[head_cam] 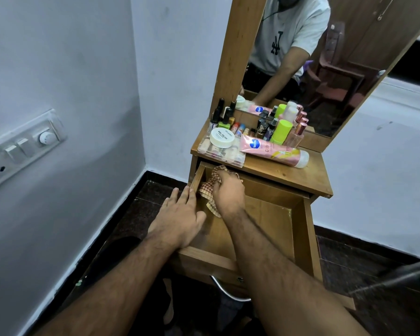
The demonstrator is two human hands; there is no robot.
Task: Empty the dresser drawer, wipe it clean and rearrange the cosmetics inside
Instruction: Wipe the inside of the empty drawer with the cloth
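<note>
Head camera looked down on a wooden dresser [286, 177] set in the corner of a room, its drawer [272, 229] pulled well out. Both forearms reached forward from the lower edge of the view. The left hand [180, 219] lay palm down with fingers straight and close together along the drawer's left wall, fingertips pointing toward the dresser's body and holding nothing. The right hand [228, 190] was inside the drawer at its back left corner, knuckles up, fingers curled round a bunched checked cloth [210, 184] that pressed against the left wall and the drawer floor. The rest of the drawer floor showed bare wood. A curved metal handle [226, 291] hung on the drawer's front. The cosmetics stood on the dresser top: a clear compartment box [220, 152] at the front left corner with a white round tin [222, 137] on it, a pink tube [274, 151] lying on its side along the front edge, and a lime green container [280, 132] among small dark bottles [222, 115] against the mirror [313, 64]. A switch panel [22, 146] was on the left wall.
</note>
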